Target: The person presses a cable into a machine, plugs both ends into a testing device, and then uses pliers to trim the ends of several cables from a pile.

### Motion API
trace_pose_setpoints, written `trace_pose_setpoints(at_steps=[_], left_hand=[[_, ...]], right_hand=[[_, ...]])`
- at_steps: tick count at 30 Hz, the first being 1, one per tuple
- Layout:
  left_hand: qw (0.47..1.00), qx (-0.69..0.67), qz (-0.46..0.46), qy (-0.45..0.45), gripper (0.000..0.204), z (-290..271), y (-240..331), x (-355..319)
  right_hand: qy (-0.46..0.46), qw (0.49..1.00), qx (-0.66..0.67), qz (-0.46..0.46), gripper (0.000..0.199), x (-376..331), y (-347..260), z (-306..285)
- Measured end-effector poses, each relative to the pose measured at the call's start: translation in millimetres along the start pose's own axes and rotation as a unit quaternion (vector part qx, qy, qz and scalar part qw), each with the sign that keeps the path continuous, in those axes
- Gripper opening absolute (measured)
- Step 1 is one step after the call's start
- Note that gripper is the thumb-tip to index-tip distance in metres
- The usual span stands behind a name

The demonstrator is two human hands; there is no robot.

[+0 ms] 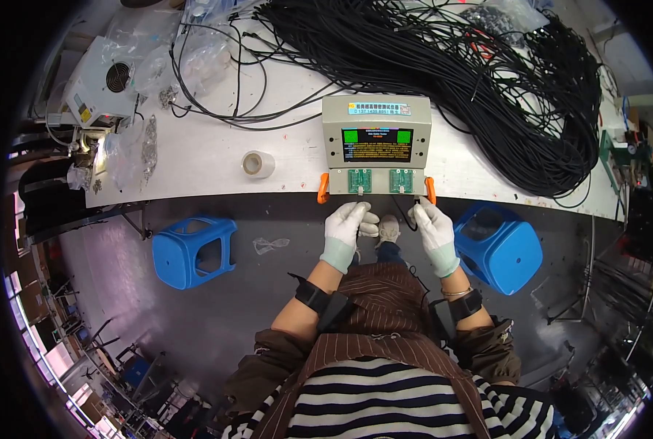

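A grey cable tester (376, 110) with a lit screen (377, 145) stands at the table's front edge. Its front ledge carries a left green circuit board (359, 181) and a right green circuit board (402, 181), flanked by orange levers. My gloved left hand (350, 225) is closed in a pinch just below the left board; what its fingertips hold is too small to make out. Below the right board, my gloved right hand (432, 227) pinches the end of a black cable (408, 225). The cable loops down between the hands.
A large heap of black cables (443, 95) covers the table's back and right. Left of the tester stands a tape roll (258, 164). A white machine with a fan (100, 82) and plastic bags (151, 69) lie farther left. Blue stools (176, 257) flank me on the floor.
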State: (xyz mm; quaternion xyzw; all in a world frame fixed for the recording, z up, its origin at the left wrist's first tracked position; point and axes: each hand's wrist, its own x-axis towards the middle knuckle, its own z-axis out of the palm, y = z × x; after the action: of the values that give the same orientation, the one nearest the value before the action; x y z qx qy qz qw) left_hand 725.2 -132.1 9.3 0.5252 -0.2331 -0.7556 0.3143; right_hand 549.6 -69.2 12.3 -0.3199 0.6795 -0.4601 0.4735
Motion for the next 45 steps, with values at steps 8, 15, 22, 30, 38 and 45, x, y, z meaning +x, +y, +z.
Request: trace_pose_setpoints(at_steps=[8, 15, 22, 30, 38, 45], left_hand=[[1.000, -0.004, 0.017, 0.010, 0.021, 3.0, -4.6, 3.6], [0.999, 0.001, 0.041, 0.019, 0.019, 4.1, -8.7, 8.8], [0.999, 0.040, 0.034, -0.017, 0.020, -2.1, -2.4, 9.2], [0.996, 0.088, 0.025, -0.023, 0.024, -5.1, -1.9, 9.8], [0.992, 0.114, 0.030, -0.031, 0.025, -2.4, 3.4, 6.9], [0.991, 0.127, 0.038, -0.033, 0.026, -3.8, 1.7, 7.6]], right_hand=[[-0.011, 1.000, 0.002, 0.017, 0.029, -2.5, -7.2, 1.0], [-0.034, 0.999, 0.024, 0.032, 0.029, -11.8, 17.4, 12.8], [-0.035, 0.992, 0.097, 0.072, 0.030, -6.0, 8.4, 25.5], [-0.021, 0.990, 0.118, 0.075, 0.031, 1.6, 7.8, 29.9], [-0.008, 0.989, 0.133, 0.062, 0.034, 3.3, 10.6, 32.7], [-0.001, 0.979, 0.189, 0.071, 0.035, 0.8, 7.4, 39.8]])
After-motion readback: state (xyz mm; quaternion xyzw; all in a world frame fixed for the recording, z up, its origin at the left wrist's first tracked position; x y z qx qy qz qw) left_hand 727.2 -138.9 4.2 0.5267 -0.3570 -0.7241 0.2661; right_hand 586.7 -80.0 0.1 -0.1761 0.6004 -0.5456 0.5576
